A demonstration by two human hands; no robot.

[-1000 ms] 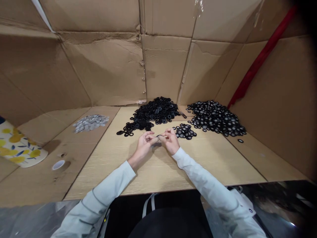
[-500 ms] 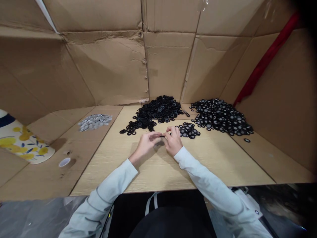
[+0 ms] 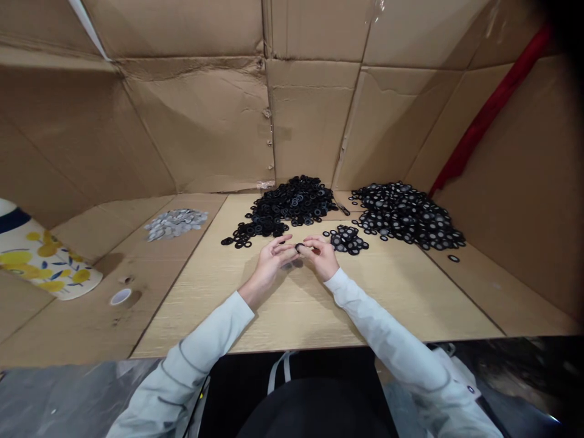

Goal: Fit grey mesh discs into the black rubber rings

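Observation:
Above the middle of the board, my right hand pinches a small black ring between thumb and finger. My left hand is close on the other side, its fingers apart and tips near the ring; whether they touch it I cannot tell. Just below the hands, a few small greyish discs show, partly hidden. Behind the hands rises a heap of black rings. Right of my right hand lies a small pile of black rings with pale centres.
A larger heap of pale-centred black rings lies at the right, one loose ring near it. Tweezers lie between the heaps. Grey discs, a tape roll and a flowered container stand left. Cardboard walls enclose the board.
My hands have drawn slightly apart, and the left fingers have opened out. The ring now shows more clearly at my right fingertips.

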